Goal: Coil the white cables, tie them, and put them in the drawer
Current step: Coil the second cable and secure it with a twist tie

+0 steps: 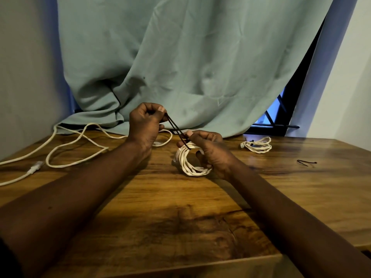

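At nine o'clock on my table point(180, 207) a loose white cable point(76, 145) sprawls in open loops, one plug near the left edge. My left hand point(145, 125) pinches the upper end of a black tie point(177, 130), fingers curled tight. The tie runs straight toward four o'clock, down to a coiled white cable point(189, 161) of several neat rounds. My right hand point(208, 149) grips it at the table's centre. At two o'clock lies a tied coil point(258, 145), with a spare tie point(306, 162) at three.
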